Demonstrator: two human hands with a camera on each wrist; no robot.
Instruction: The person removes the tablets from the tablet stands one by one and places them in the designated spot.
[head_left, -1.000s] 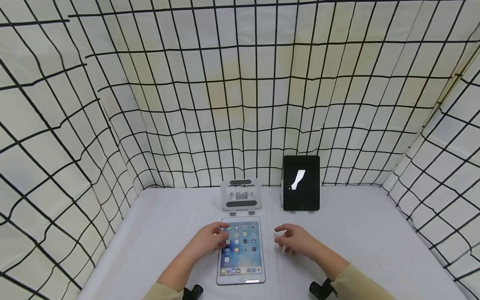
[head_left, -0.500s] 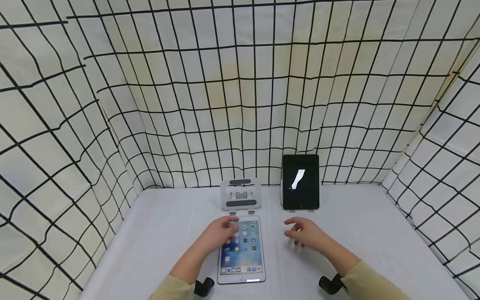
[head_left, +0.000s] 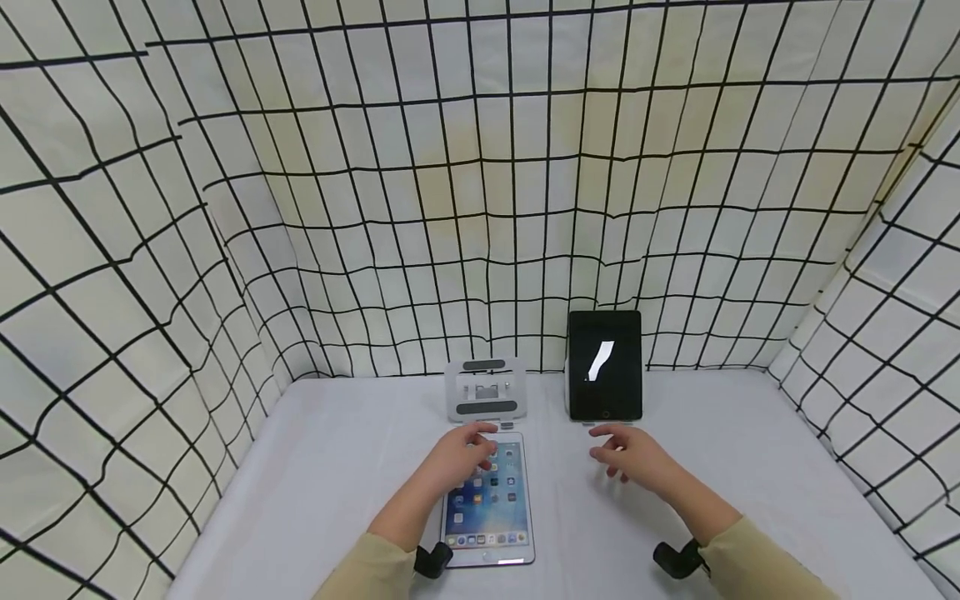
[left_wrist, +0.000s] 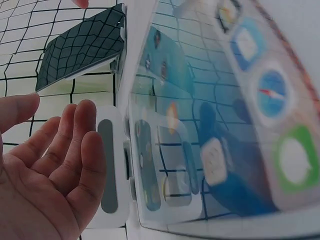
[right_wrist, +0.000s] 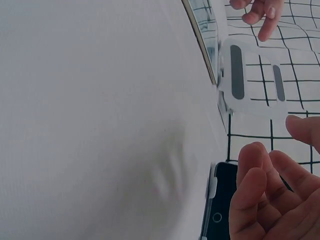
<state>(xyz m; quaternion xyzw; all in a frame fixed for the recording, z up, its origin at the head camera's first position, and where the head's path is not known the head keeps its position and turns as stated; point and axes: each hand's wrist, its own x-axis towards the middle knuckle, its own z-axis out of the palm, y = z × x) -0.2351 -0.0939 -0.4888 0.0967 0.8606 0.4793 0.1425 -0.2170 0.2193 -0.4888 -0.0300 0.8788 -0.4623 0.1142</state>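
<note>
A white tablet (head_left: 491, 517) with its home screen lit lies face up on the table. My left hand (head_left: 461, 457) hovers over its upper left part, fingers loosely bent and holding nothing. In the left wrist view the screen (left_wrist: 200, 125) reflects the hand and the stand. Just beyond the tablet's top edge stands a light tablet stand (head_left: 486, 392) with dark grey pads. My right hand (head_left: 633, 457) is in the air over the table, right of the tablet, with relaxed fingers and nothing in them. Behind it a black tablet (head_left: 604, 367), screen dark, leans upright on another stand.
A white cloth covers the table (head_left: 337, 450). Sheets with a black grid (head_left: 517, 192) enclose it at the back and both sides. A black wrist camera mount (head_left: 433, 560) sits under the left wrist, and a second mount (head_left: 677, 558) under the right.
My left hand has moved right and slightly forward over the white tablet. The right hand has shifted right and forward, toward the black tablet. The tablets and stand stay in place.
</note>
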